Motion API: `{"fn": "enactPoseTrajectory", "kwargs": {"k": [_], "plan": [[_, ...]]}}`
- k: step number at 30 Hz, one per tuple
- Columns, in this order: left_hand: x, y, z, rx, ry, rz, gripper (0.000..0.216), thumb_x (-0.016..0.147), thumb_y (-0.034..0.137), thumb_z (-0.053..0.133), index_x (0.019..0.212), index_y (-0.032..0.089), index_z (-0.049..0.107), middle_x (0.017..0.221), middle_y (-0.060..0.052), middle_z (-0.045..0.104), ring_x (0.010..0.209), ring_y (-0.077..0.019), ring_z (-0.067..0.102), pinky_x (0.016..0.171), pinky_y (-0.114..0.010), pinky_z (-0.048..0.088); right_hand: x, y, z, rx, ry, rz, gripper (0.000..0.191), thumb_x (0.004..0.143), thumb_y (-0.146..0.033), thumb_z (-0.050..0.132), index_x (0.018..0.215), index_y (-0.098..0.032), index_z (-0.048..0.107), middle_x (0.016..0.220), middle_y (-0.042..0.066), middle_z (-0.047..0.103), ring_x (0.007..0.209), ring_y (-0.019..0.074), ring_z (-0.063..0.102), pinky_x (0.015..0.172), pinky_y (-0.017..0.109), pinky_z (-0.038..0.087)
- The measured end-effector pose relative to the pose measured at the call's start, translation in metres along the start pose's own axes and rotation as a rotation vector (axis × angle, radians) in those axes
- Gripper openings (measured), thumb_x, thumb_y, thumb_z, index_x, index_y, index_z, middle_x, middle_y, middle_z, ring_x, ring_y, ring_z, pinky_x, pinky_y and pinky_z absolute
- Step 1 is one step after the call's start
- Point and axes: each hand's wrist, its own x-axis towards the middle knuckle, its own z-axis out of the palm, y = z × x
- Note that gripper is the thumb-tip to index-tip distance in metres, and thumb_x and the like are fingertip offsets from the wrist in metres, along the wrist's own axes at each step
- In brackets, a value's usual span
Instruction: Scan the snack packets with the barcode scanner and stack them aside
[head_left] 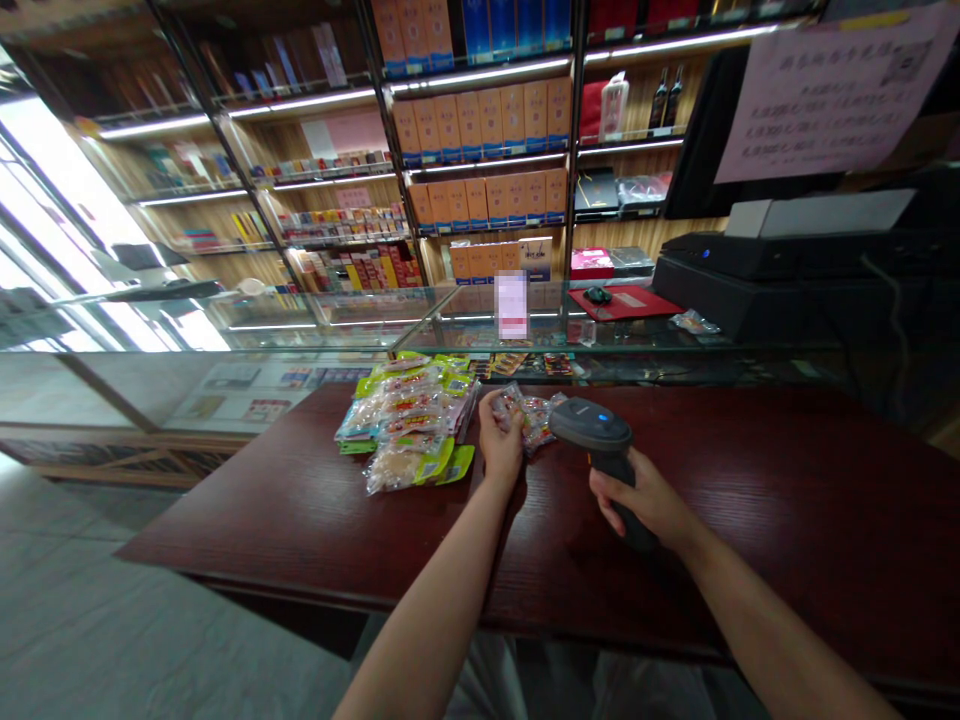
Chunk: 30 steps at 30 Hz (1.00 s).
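My right hand (637, 492) is wrapped round the grip of a dark grey barcode scanner (592, 424), its blue light lit on top and its head turned left. Just left of the scanner's head, my left hand (501, 438) grips a small clear snack packet (509, 400) with reddish print. Another such packet (537, 422) lies between that hand and the scanner, close to both. To the left of my left hand is a pile of clear and green snack bags (409, 410), stacked on the dark red wooden table (300, 535).
Beyond the table stands a glass display counter (360, 322), with a red mat (626, 303) and a black mouse (598, 295) on it. A black cash register (742, 285) and a screen with a pink sign (825, 95) are at the right. Stocked shelves (480, 155) line the back wall.
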Motion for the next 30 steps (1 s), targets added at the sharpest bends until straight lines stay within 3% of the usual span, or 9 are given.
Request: {"fn": "enactPoseTrajectory", "kwargs": {"k": [5, 11, 16, 24, 30], "plan": [[0.000, -0.004, -0.001, 0.069, 0.044, -0.036, 0.045, 0.073, 0.021, 0.063, 0.116, 0.022, 0.048, 0.080, 0.003, 0.048, 0.066, -0.0115, 0.049, 0.066, -0.024, 0.043, 0.000, 0.001, -0.001, 0.025, -0.032, 0.014, 0.035, 0.082, -0.042, 0.068, 0.102, -0.019, 0.051, 0.054, -0.009, 0.053, 0.033, 0.0066, 0.048, 0.034, 0.017, 0.035], [0.000, 0.004, -0.001, 0.073, 0.045, -0.028, 0.044, 0.069, 0.013, 0.060, 0.110, 0.020, 0.049, 0.092, -0.002, 0.056, 0.075, -0.0143, 0.054, 0.069, -0.026, 0.045, 0.000, 0.003, -0.002, 0.064, -0.039, 0.038, 0.033, 0.081, -0.041, 0.070, 0.098, -0.019, 0.051, 0.054, -0.009, 0.054, 0.032, 0.0059, 0.049, 0.032, 0.016, 0.036], [-0.001, 0.006, -0.001, 0.061, 0.041, -0.045, 0.044, 0.069, 0.015, 0.061, 0.110, 0.021, 0.048, 0.088, -0.001, 0.055, 0.074, -0.0148, 0.054, 0.068, -0.026, 0.045, 0.000, 0.004, -0.002, 0.081, -0.054, 0.050, 0.034, 0.080, -0.042, 0.071, 0.096, -0.018, 0.052, 0.053, -0.009, 0.054, 0.031, 0.0065, 0.049, 0.032, 0.016, 0.035], [0.001, 0.002, -0.003, 0.152, 0.045, -0.019, 0.046, 0.069, 0.014, 0.058, 0.113, 0.020, 0.049, 0.091, -0.003, 0.056, 0.077, -0.0167, 0.055, 0.073, -0.029, 0.045, 0.000, 0.003, -0.003, 0.092, -0.042, 0.052, 0.034, 0.080, -0.041, 0.072, 0.095, -0.019, 0.051, 0.052, -0.010, 0.054, 0.031, 0.0066, 0.049, 0.032, 0.016, 0.034], [-0.002, 0.013, -0.002, 0.241, 0.004, 0.016, 0.044, 0.069, 0.013, 0.059, 0.112, 0.020, 0.052, 0.100, -0.004, 0.060, 0.085, -0.0183, 0.056, 0.076, -0.030, 0.046, -0.001, 0.001, -0.004, 0.114, -0.047, 0.047, 0.032, 0.081, -0.040, 0.071, 0.096, -0.020, 0.051, 0.052, -0.010, 0.054, 0.031, 0.0060, 0.049, 0.032, 0.015, 0.035]]}}
